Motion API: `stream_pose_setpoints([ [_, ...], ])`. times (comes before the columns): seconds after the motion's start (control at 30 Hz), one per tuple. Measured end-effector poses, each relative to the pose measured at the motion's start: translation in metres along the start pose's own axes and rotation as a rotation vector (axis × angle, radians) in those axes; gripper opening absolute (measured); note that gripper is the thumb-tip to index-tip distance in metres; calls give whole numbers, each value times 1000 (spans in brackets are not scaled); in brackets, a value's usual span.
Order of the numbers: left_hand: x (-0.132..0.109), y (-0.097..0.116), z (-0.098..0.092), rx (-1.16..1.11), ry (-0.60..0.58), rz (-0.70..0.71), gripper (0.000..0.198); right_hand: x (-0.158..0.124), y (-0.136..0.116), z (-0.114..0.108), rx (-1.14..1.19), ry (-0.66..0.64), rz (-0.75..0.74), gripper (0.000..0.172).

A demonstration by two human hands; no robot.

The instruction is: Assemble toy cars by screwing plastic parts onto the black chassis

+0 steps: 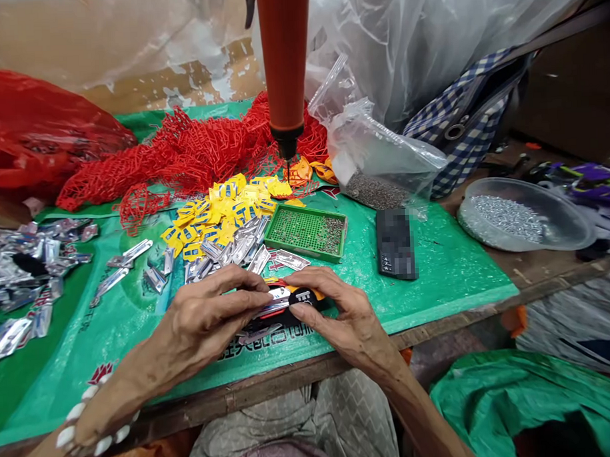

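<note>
My left hand (210,315) pinches a shiny silver piece (277,304) low over the front of the table. Its fingertips meet those of my right hand (346,308), which is closed on a small black part with white lettering (304,298). The silver piece and the black part touch; red and yellow edges show around them, and my fingers hide how they fit together. Just beyond my hands lie loose silver pieces (250,238) and a heap of yellow parts with blue markings (234,207). A green tray (305,234) holding small screws stands close behind my right hand.
An orange screwdriver (285,69) hangs point down above the yellow heap. Red plastic frames (197,152) pile up behind. To the right are a bag of dark small parts (377,166), a black block (395,245) and a translucent bowl (565,229). More silver pieces (26,265) lie left.
</note>
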State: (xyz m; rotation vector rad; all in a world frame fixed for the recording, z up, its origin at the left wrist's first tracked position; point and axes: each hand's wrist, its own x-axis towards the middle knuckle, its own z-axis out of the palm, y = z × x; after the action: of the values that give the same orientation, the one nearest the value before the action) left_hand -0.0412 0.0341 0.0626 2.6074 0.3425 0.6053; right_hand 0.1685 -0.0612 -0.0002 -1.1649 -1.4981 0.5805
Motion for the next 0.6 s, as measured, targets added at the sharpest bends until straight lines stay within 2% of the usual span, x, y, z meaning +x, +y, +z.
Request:
stream_pose_setpoints([
  [0.27,5,-1,-6,-32,-125,-99,26,-1,1,0,-15,11,5,27],
  [0.5,7,-2,-2,8,-61,-50,25,0,1,0,-10,39,14,27],
  [0.6,4,-3,0,-3,-76,-30,25,0,0,-1,7,27,13,28],
])
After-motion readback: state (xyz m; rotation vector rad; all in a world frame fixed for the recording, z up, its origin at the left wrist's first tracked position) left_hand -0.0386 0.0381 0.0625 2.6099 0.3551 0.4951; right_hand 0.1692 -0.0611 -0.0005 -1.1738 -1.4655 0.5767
